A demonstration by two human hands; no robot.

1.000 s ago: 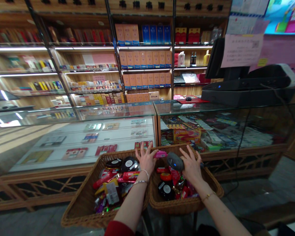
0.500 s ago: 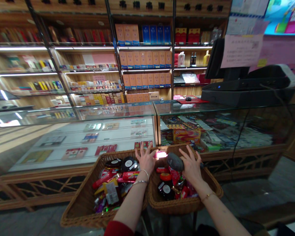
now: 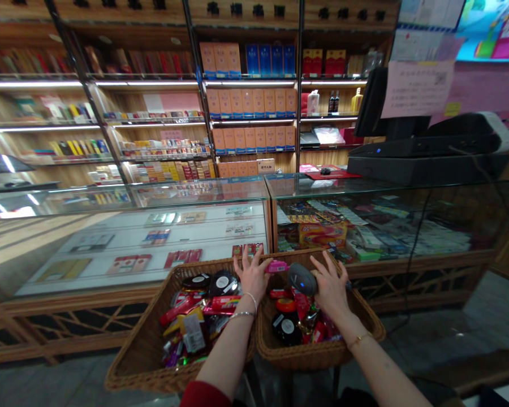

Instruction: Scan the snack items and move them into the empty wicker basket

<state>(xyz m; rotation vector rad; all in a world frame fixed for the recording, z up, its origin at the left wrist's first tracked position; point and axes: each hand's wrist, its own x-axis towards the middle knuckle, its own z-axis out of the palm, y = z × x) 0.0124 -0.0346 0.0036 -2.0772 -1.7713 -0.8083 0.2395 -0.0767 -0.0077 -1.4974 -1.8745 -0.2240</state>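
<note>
Between the fingers of my left hand (image 3: 254, 275) is a small pink package (image 3: 276, 267) with a barcode label. My right hand (image 3: 330, 284) grips a dark grey barcode scanner (image 3: 302, 278), its head pointed left at the package, with a small blue light showing. A short gap separates the two. Beneath my right hand, the right wicker basket (image 3: 305, 358) holds red packets, a black round container (image 3: 286, 329) and other small wrapped goods. The left wicker basket (image 3: 129, 362) contains black round containers (image 3: 223, 282), red packets and a yellow-and-white packet (image 3: 192, 333).
Behind the baskets runs a glass display counter (image 3: 161, 198) with flat packs inside. A monitor (image 3: 371, 104) and a black till unit (image 3: 424, 150) stand on its right part, with a cable hanging down. Shelves of orange boxes (image 3: 254, 102) and bottles line the wall.
The bright light on the pink package has gone, and its label now shows. A blue light has appeared on the scanner. Both hands have stayed almost in place.
</note>
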